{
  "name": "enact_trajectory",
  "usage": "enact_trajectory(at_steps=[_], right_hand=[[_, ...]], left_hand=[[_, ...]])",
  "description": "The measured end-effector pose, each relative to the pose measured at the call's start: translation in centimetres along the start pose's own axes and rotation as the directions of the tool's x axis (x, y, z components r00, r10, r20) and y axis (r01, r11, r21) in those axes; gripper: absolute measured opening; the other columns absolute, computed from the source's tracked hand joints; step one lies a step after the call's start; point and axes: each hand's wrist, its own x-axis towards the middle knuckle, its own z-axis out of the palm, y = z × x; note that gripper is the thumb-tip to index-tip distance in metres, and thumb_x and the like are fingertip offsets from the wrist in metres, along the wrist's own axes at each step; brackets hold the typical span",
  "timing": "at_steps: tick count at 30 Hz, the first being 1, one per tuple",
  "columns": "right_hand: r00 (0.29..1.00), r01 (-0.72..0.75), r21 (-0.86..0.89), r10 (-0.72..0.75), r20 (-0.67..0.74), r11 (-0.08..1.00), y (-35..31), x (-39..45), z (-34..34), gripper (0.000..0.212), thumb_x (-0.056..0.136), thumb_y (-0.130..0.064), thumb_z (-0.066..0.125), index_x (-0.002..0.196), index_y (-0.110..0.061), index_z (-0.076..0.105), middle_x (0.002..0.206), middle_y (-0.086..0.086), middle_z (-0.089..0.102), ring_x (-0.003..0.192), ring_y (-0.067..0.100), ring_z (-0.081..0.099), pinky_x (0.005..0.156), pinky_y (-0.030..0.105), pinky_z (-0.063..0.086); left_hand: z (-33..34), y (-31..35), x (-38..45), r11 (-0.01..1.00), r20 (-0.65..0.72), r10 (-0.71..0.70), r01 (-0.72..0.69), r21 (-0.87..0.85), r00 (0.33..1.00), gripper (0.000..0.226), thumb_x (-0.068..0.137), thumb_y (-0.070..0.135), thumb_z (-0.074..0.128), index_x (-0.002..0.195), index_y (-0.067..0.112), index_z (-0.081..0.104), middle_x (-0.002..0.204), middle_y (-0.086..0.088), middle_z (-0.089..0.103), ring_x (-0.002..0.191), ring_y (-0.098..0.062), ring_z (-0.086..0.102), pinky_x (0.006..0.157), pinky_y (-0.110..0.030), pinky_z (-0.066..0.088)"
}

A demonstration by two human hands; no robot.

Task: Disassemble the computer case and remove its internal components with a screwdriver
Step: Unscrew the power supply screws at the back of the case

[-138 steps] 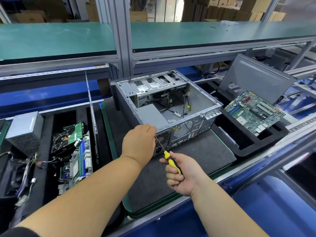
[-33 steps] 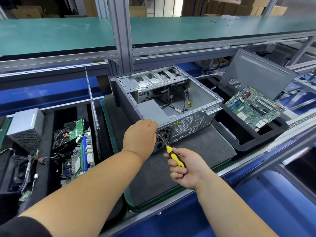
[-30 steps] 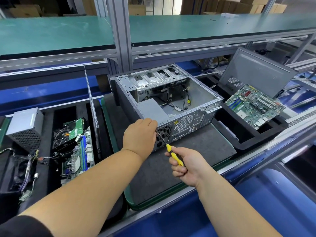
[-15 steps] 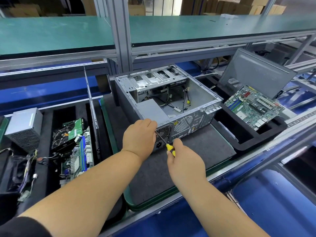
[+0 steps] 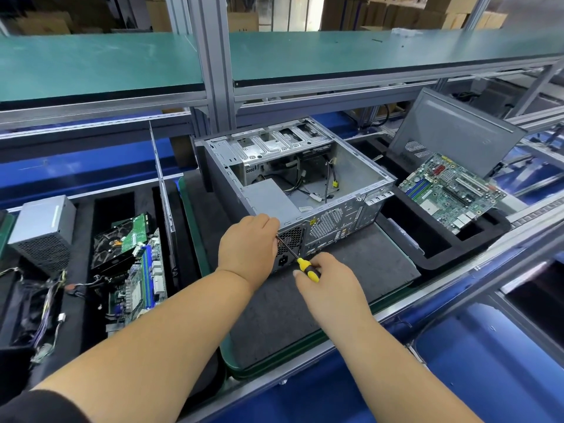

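Plainly the computer case (image 5: pixel 305 184) is a stiff sheet-metal box, heavy enough to sit still on the grey mat (image 5: pixel 351 264) while a screw is worked, though its cut edges look sharp — better held by a folded corner than a raw rim. It lies open side up, its rear panel just beyond the fingertips of both hands. The left hand (image 5: pixel 248 244) is curled over the near rear corner by the power supply (image 5: pixel 268 198), fingers hidden, so I cannot tell what they pinch. The right hand (image 5: pixel 325 283) grips the yellow-and-black handle of the screwdriver (image 5: pixel 300 261), fingers wrapped round it, the thin shaft slanting up-left to meet the panel beside the left knuckles. That slim handle probably turns easily but slips — steady axial pressure seems wise.
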Motion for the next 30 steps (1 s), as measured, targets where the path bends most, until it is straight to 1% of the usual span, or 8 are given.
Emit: enact_trajectory(at_steps=[3,6,12,14,19,23,27,30], right_hand=[[0.981,-0.167,0.194,0.143,0.132,0.967,0.6,0.6,-0.7,0.026,0.090,-0.038,0.061,0.084,-0.013,0.064,0.064,-0.006,0.060,0.051,0.010,0.045,0.048,0.024,0.035],[0.871,-0.483,0.529,0.321,0.372,0.698,0.6,1.4,-1.1,0.028,0.098,-0.027,0.056,0.087,-0.005,0.070,0.063,0.001,0.067,0.048,0.009,0.044,0.050,0.021,0.035],[0.688,-0.726,0.660,0.186,0.702,0.195,1.3,1.4,-1.5,0.031,0.096,-0.029,0.052,0.084,-0.003,0.064,0.063,0.006,0.058,0.035,0.007,0.029,0.036,0.018,0.024],[0.658,-0.753,0.644,0.150,0.738,0.137,1.1,1.3,-1.1,0.035,0.097,-0.033,0.049,0.084,-0.004,0.063,0.057,0.002,0.048,0.033,0.007,0.022,0.035,0.019,0.019],[0.744,-0.665,0.659,0.238,0.624,0.351,0.6,1.2,-0.3,0.037,0.102,-0.032,0.045,0.087,-0.003,0.063,0.047,0.000,0.037,0.032,0.009,0.019,0.036,0.022,0.016],[0.809,-0.577,0.479,0.382,0.447,0.661,-0.2,1.5,0.1,0.037,0.103,-0.036,0.045,0.085,-0.011,0.065,0.043,-0.001,0.041,0.032,0.011,0.027,0.042,0.024,0.022],[0.959,-0.258,0.361,0.194,0.205,0.896,0.3,0.8,0.3,0.031,0.100,-0.035,0.048,0.082,-0.015,0.062,0.049,-0.004,0.049,0.050,0.016,0.042,0.054,0.029,0.034],[0.999,-0.022,0.006,0.022,0.040,1.000,0.6,0.1,0.3,0.031,0.100,-0.042,0.044,0.076,-0.023,0.047,0.060,-0.004,0.050,0.056,0.017,0.045,0.050,0.032,0.031]], left_hand=[[-0.2,0.1,-0.1,1.000,-0.017,0.003,-0.003,-0.011,1.000,0.010,0.088,0.021,0.061,0.096,0.016,0.064,0.088,-0.001,0.063,0.079,-0.025,0.058,0.060,-0.035,0.042],[-0.2,0.1,-0.2,1.000,-0.041,0.006,-0.006,-0.005,0.999,0.009,0.084,0.019,0.067,0.092,0.014,0.066,0.084,-0.002,0.063,0.075,-0.027,0.059,0.058,-0.035,0.044],[0.0,0.0,-0.1,1.000,-0.032,0.003,-0.003,-0.006,0.999,0.011,0.086,0.021,0.064,0.096,0.015,0.066,0.088,-0.002,0.063,0.079,-0.027,0.059,0.059,-0.036,0.043],[0.0,-0.1,-0.1,1.000,-0.024,0.004,-0.004,-0.003,1.000,0.012,0.089,0.022,0.061,0.099,0.016,0.065,0.090,-0.001,0.063,0.080,-0.026,0.058,0.061,-0.036,0.042],[0.1,-0.1,0.0,1.000,-0.015,0.008,-0.008,0.012,1.000,0.014,0.093,0.025,0.055,0.103,0.019,0.063,0.094,0.002,0.062,0.083,-0.022,0.057,0.063,-0.033,0.040],[0.1,-0.1,0.0,1.000,-0.008,-0.004,0.004,-0.005,1.000,0.015,0.091,0.024,0.057,0.103,0.018,0.063,0.094,0.001,0.063,0.084,-0.024,0.058,0.064,-0.034,0.041],[0.2,-0.1,0.0,1.000,0.004,-0.002,0.002,0.001,1.000,0.017,0.091,0.025,0.056,0.105,0.018,0.063,0.096,0.001,0.063,0.086,-0.024,0.058,0.065,-0.035,0.043],[0.2,-0.1,0.0,1.000,0.006,0.000,0.000,0.011,1.000,0.018,0.092,0.027,0.054,0.107,0.020,0.062,0.098,0.002,0.062,0.087,-0.022,0.058,0.066,-0.033,0.042]])
